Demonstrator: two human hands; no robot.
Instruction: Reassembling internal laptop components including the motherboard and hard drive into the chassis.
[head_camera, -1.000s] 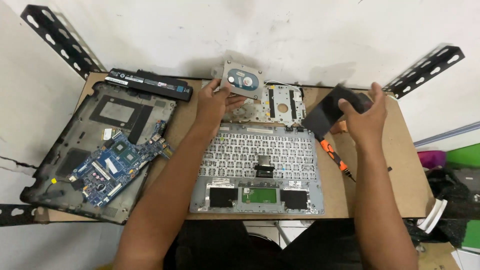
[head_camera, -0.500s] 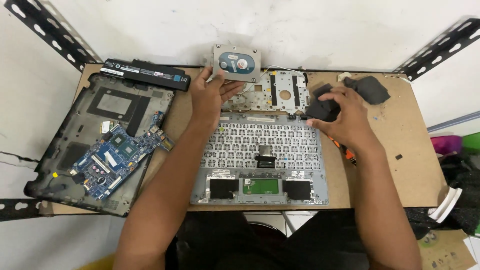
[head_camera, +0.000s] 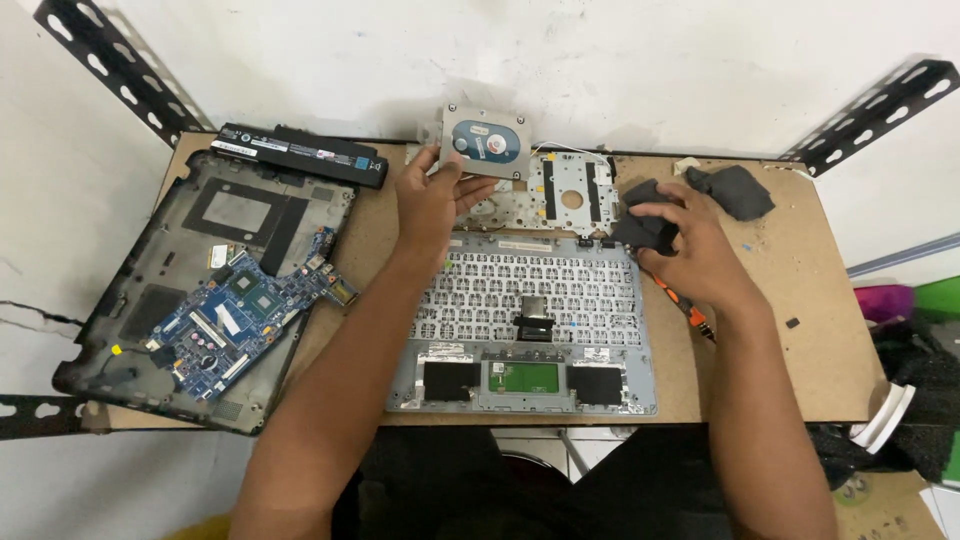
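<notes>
Left hand (head_camera: 432, 200) grips the hard drive (head_camera: 485, 143) by its near-left edge, fingers clamped on it, at the far middle of the table (head_camera: 800, 330), tilted up against the wall side. Right hand (head_camera: 690, 245) presses down on a dark cloth (head_camera: 640, 228), fingers closed over it, just right of the keyboard frame's (head_camera: 530, 320) far-right corner. A 2nd dark cloth (head_camera: 735, 190) lies further right and far, apart from the hand.

An orange screwdriver (head_camera: 690, 312) pokes out from under the right wrist. A metal bracket (head_camera: 565, 190) sits flat between drive and cloth. On the left: black bottom case (head_camera: 160, 260) with the blue circuit board (head_camera: 240, 315) resting on it, black battery (head_camera: 300, 152) at the far-left edge.

To handle this well, judging from the frame: keep the drive held by its edges only (the label face is up, fingers off it), keep it level rather than tipped, and keep the cloth bunched under the palm so it does not snag the loose bracket or the frame's corner.
</notes>
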